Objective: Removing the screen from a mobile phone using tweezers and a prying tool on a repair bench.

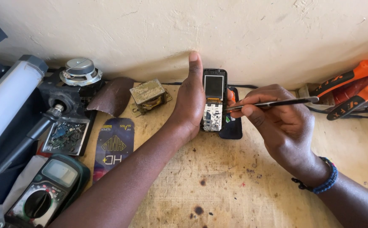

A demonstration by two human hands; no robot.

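1. Phone (214, 100) with its front cover off stands near the middle of the wooden bench (234, 185), close to the pale wall (234, 33); its small screen sits above the bare keypad board, and a dark cover piece (233, 128) lies just to its right.
2. Left hand (190, 99) rests edge-on against the phone's left side, fingers straight and pointing at the wall, steadying the phone rather than closing round it.
3. Right hand (277, 122) is pinched around metal tweezers (272, 103), whose tips reach the right edge of the board just below the screen. Whether the tips hold any small part is too fine to tell.
4. Progress, as a judgement: the opening of the phone looks done, since the board is exposed; the work on the board itself appears under way, and nothing shows it as reassembled.
5. To the left lie a multimeter (44, 192), a loose circuit board (65, 136), a printed flat packet (114, 145), a small transformer (149, 96), a speaker (80, 71) and a white tube lamp (6, 99).
6. At the far right, orange-handled pliers (353, 88) rest on the bench, well apart from the phone.
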